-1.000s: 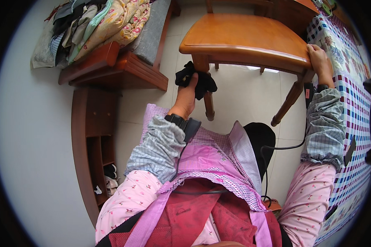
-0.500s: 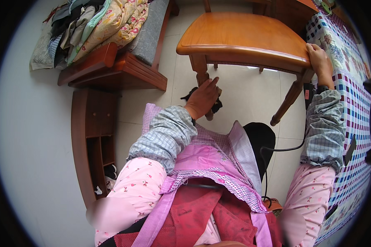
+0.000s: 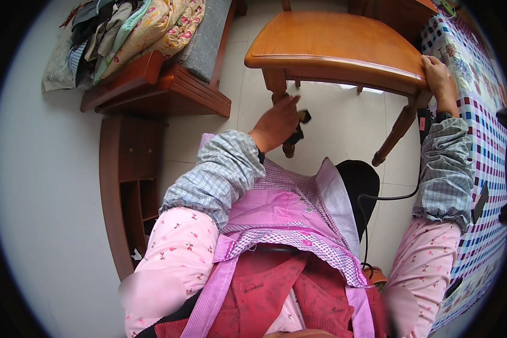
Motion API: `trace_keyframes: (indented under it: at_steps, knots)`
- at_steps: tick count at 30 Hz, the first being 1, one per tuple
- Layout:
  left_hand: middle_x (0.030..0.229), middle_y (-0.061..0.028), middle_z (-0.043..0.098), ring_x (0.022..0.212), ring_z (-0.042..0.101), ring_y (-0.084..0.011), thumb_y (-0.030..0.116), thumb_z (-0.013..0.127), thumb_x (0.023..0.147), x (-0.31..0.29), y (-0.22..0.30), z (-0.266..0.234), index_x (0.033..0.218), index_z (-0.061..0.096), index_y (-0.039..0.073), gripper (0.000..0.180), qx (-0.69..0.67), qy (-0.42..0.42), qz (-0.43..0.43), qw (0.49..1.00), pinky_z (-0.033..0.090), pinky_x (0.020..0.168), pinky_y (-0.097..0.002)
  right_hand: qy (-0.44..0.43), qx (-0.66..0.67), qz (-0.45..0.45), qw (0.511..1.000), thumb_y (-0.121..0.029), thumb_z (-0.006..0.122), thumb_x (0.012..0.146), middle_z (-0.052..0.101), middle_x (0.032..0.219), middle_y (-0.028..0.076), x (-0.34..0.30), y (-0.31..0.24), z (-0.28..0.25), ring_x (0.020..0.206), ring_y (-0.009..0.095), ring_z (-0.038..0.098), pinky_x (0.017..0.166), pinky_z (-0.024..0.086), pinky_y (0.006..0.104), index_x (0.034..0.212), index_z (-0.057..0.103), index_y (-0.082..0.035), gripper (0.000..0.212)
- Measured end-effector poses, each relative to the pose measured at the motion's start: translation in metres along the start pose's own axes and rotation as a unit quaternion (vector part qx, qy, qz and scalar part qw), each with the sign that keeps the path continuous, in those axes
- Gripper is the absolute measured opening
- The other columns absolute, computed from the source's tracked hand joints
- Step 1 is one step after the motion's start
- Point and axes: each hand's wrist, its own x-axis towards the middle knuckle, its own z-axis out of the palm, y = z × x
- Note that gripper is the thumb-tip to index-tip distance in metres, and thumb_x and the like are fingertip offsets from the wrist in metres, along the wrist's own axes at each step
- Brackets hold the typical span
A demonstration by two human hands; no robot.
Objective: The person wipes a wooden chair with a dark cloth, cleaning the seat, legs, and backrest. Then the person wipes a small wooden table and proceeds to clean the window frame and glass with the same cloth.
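A brown wooden chair (image 3: 343, 45) with a glossy seat and turned legs stands in front of me. My left hand (image 3: 277, 123) is closed around its left front leg, with a black cloth (image 3: 296, 136) bunched between palm and wood. Part of the cloth shows to the right of the leg, with a brownish-yellow patch; the rest is hidden behind my fingers. At the seat's right front corner, my right hand (image 3: 440, 83) grips the edge, thumb side on top, its fingertips partly hidden.
On the right is a table with a checked, flowered cloth (image 3: 479, 146). A wooden bench (image 3: 174, 93) at the far left carries folded bedding and clothes (image 3: 146, 36). Below it stands a low brown cabinet (image 3: 124, 163). A black cable (image 3: 386, 198) hangs by my right knee.
My left hand has shifted slightly up and left at the chair leg, and the cloth now shows only on the leg's right side. My right hand keeps its hold on the seat.
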Motion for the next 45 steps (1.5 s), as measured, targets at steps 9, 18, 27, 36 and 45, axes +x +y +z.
trace_keyframes:
  at_steps: [9, 18, 27, 36, 45]
  knots:
    - [0.111, -0.0160, 0.071, 0.104, 0.066, -0.0427, 0.026, 0.069, 0.087, -0.057, 0.033, 0.040, 0.122, 0.065, 0.011, 0.037, -0.531, -0.026, -0.453, 0.716, 0.053, 0.088, -0.0490, -0.006, 0.008, -0.017, 1.000, -0.057, 0.044, 0.095, 0.065, 0.132, 0.015, 0.011, 0.010, 0.004, 0.125, 0.037, 0.059, 0.104, 0.046, 0.0427, 0.132, 0.066, -0.023, 0.054]
    - [0.114, -0.0050, 0.066, 0.107, 0.062, -0.0212, 0.043, 0.058, 0.103, -0.022, -0.001, 0.072, 0.128, 0.060, 0.012, 0.040, -0.853, 0.201, -0.476, 0.074, 0.052, 0.097, -0.0444, -0.005, 0.005, -0.017, 1.000, -0.058, 0.045, 0.095, 0.067, 0.130, 0.016, 0.018, 0.016, 0.001, 0.124, 0.037, 0.060, 0.104, 0.045, 0.0415, 0.132, 0.066, -0.021, 0.056]
    - [0.117, -0.0166, 0.066, 0.107, 0.064, -0.0338, 0.022, 0.063, 0.096, -0.057, 0.123, 0.136, 0.155, 0.019, 0.006, 0.075, -0.767, -0.045, -0.431, 0.472, 0.048, 0.096, -0.0381, -0.006, 0.030, -0.034, 0.999, -0.056, 0.049, 0.094, 0.067, 0.128, 0.017, 0.023, 0.023, 0.002, 0.124, 0.036, 0.060, 0.104, 0.045, 0.0397, 0.129, 0.069, -0.020, 0.054]
    - [0.140, -0.0150, 0.050, 0.129, 0.048, -0.0336, 0.040, 0.059, 0.101, -0.025, 0.062, 0.070, 0.152, 0.027, 0.011, 0.067, -0.863, 0.110, -0.491, 0.038, 0.044, 0.104, -0.0570, 0.008, 0.016, -0.048, 0.999, -0.055, 0.047, 0.094, 0.067, 0.127, 0.018, 0.019, 0.017, 0.002, 0.122, 0.038, 0.061, 0.104, 0.046, 0.0412, 0.129, 0.069, -0.020, 0.054]
    - [0.145, -0.0213, 0.041, 0.127, 0.042, -0.0501, 0.064, 0.037, 0.103, -0.005, 0.060, 0.056, 0.145, 0.040, 0.009, 0.069, -0.825, 0.096, -0.538, -0.144, 0.043, 0.104, -0.0629, 0.010, -0.005, -0.047, 0.999, -0.057, 0.045, 0.094, 0.067, 0.128, 0.018, 0.021, 0.020, 0.004, 0.121, 0.040, 0.060, 0.102, 0.047, 0.0432, 0.130, 0.067, -0.024, 0.054]
